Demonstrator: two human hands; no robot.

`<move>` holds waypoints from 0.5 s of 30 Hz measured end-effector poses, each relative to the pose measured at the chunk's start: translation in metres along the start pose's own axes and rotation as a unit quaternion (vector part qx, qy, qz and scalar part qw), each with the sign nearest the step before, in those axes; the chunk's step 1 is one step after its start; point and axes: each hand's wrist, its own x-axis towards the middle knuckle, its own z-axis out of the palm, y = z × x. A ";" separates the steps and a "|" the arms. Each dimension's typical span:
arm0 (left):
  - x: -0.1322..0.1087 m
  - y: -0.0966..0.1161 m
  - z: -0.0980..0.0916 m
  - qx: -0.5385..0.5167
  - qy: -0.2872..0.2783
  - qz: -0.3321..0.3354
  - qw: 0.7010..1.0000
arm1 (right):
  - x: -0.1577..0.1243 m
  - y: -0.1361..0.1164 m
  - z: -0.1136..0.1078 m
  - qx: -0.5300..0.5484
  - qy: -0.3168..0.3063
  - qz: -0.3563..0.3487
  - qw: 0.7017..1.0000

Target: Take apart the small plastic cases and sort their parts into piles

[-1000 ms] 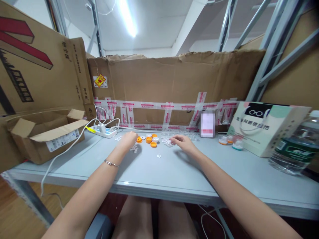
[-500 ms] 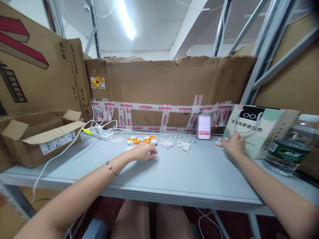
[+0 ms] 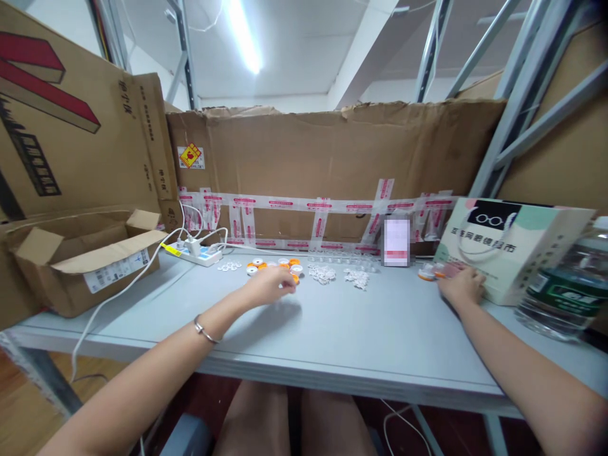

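Note:
My left hand [image 3: 272, 286] hovers just above the table by a cluster of round orange and white caps [image 3: 257, 261], fingers curled together. Whatever they pinch, if anything, is too small and hidden to name; an orange cap [image 3: 295, 278] shows right behind the fingertips. Far to the right, my right hand [image 3: 462, 288] rests low by a paper bag, its fingers closed around a small orange-and-clear round piece [image 3: 444, 271], which is blurred. Beside that piece stands another clear round piece with an orange base [image 3: 426, 273].
Two piles of small white parts [image 3: 322, 273] and a row of clear pieces [image 3: 339, 258] lie mid-table. White rings [image 3: 230, 266] sit by a power strip [image 3: 194, 252]. A phone [image 3: 396, 244], paper bag [image 3: 494, 278], water bottle [image 3: 560, 297] and open carton [image 3: 52, 285] stand around.
My left hand has lifted off the table and drawn slightly back toward the caps; the whitish piece under its fingertips no longer shows. My right hand has lowered beside the bag.

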 end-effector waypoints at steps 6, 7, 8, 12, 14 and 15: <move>-0.037 -0.085 -0.053 0.082 0.069 -0.182 0.977 | -0.009 -0.003 -0.001 -0.019 -0.015 -0.007 1.000; -0.043 -0.097 -0.057 0.093 0.056 -0.214 0.971 | -0.011 -0.004 -0.001 -0.022 -0.017 -0.011 1.000; -0.048 -0.108 -0.059 0.096 0.049 -0.227 0.968 | -0.013 -0.006 0.000 -0.024 -0.021 -0.016 0.999; -0.054 -0.131 -0.049 0.089 0.013 -0.238 0.967 | -0.018 -0.011 -0.001 -0.040 -0.033 -0.053 0.997; -0.051 -0.137 -0.040 0.085 0.000 -0.237 0.968 | -0.019 -0.012 -0.001 -0.050 -0.038 -0.073 0.995; -0.049 -0.140 -0.036 0.085 -0.005 -0.236 0.968 | -0.019 -0.012 -0.002 -0.055 -0.041 -0.080 0.994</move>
